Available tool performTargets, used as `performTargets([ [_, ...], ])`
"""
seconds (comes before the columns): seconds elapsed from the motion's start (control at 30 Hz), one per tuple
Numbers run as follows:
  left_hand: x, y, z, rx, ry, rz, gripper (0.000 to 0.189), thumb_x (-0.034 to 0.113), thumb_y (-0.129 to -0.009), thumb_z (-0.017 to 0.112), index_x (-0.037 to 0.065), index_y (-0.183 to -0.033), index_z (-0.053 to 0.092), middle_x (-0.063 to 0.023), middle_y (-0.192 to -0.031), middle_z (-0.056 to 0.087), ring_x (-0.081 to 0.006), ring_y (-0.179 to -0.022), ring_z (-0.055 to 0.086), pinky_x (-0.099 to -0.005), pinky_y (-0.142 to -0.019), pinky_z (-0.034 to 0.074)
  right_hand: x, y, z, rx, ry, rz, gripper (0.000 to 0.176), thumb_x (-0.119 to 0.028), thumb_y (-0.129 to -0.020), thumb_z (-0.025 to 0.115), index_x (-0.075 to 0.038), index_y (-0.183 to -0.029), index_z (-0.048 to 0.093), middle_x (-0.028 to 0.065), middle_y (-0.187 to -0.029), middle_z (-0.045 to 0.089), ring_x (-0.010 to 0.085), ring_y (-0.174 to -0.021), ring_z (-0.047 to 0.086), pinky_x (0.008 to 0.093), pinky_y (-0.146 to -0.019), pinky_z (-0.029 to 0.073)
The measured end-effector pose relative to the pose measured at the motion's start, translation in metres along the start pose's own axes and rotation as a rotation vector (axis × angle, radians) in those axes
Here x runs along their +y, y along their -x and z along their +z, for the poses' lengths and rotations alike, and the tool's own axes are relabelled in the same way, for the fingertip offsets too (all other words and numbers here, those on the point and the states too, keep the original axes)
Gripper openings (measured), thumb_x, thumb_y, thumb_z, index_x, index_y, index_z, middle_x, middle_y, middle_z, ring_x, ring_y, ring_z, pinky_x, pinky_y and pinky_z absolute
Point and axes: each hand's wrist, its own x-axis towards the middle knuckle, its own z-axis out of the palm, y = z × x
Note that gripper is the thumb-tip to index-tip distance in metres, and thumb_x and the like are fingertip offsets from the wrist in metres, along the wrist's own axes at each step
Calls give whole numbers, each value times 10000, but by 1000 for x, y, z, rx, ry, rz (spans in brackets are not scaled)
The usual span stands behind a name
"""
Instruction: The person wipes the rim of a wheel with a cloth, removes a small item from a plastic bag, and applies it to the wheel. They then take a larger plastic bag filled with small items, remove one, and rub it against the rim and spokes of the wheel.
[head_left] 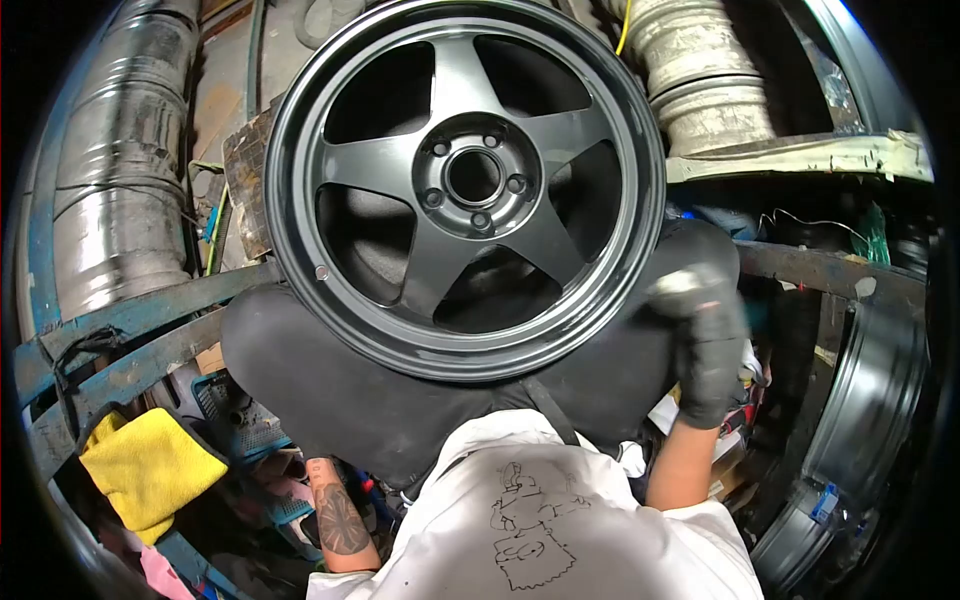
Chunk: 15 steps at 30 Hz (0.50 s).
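A dark grey five-spoke wheel rim (440,275) rests tilted on my lap, its face towards me. Its centre bore and several bolt holes show, and there is a small round pale spot at the lower left of the outer lip. My right hand (700,335), in a dark glove, is beside the rim's lower right edge, above my knee. Motion smears its fingers, and a whitish patch shows at the fingertips; I cannot make out whether it is a held thing or the glove. Of my left arm only the tattooed forearm (342,515) shows; the hand is hidden.
A yellow cloth (155,470) hangs over the blue metal frame (150,315) at left. Shiny stacked wheel barrels (125,180) stand behind it, with dull ones (705,80) at upper right. Another dark rim (865,400) leans at right. Boxes and clutter lie below my legs.
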Motion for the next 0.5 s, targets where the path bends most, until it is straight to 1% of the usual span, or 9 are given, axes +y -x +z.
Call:
performTargets([
  [0.03,10,-3,-5,18,-266,98,460,361,-1109,523,35,-1425,599,-154,-1356,676,-282,-1180,657,-391,-1019,530,8,-2,-24,105,-298,-60,498,-275,-1147,507,36,-1534,475,170,-1397,643,257,-1276,650,391,-1087,527],
  [0.07,21,-6,-10,64,-534,192,475,367,-1109,529,35,-1443,590,-163,-1374,668,-282,-1200,652,-392,-1039,522,4,-5,-32,234,-311,-149,510,-264,-1161,464,36,-1572,427,184,-1469,585,273,-1356,599,409,-1129,508],
  [0.13,171,32,-35,337,1,342,376,281,-1104,530,-27,-1285,648,-141,-1210,718,-299,-1073,682,-418,-911,551,29,-5,-54,532,-42,-204,498,-266,-1170,447,30,-1570,440,163,-1484,571,275,-1394,563,398,-1151,489],
  [0.2,300,67,-50,290,421,519,359,252,-1098,550,-32,-1292,654,-156,-1189,712,-301,-1092,676,-410,-972,526,89,8,-78,702,95,-172,467,-226,-1171,439,17,-1569,455,147,-1482,593,252,-1305,609,375,-1116,504],
  [0.23,303,59,-54,420,205,655,366,261,-1105,539,-36,-1286,655,-152,-1194,710,-292,-1103,671,-405,-993,514,132,19,-91,799,48,-126,443,-179,-1170,432,13,-1567,462,147,-1482,610,248,-1226,656,368,-1082,524],
  [0.33,327,47,-70,573,-40,782,374,264,-1113,534,-50,-1269,663,-147,-1236,703,-270,-1142,656,-386,-1041,485,226,53,-144,367,355,153,426,-171,-1134,494,-5,-1525,524,145,-1433,651,255,-1255,641,360,-1110,493],
  [0.4,392,71,-86,325,351,540,354,234,-1096,564,-59,-1258,677,-152,-1300,701,-259,-1175,648,-367,-1055,480,201,54,-134,339,118,172,426,-190,-1139,490,-11,-1524,530,137,-1430,649,264,-1286,621,360,-1131,470],
  [0.47,405,75,-86,365,346,567,347,247,-1121,526,-45,-1222,683,-151,-1232,706,-272,-1146,645,-388,-1059,473,159,51,-121,312,-113,183,428,-210,-1144,486,-16,-1523,536,129,-1428,646,274,-1317,601,360,-1153,448],
  [0.5,412,78,-86,387,346,580,350,254,-1134,507,-38,-1204,685,-150,-1198,709,-278,-1131,644,-399,-1061,470,142,49,-126,333,154,102,422,-211,-1143,491,-13,-1512,548,134,-1426,647,281,-1326,598,364,-1157,445],
])
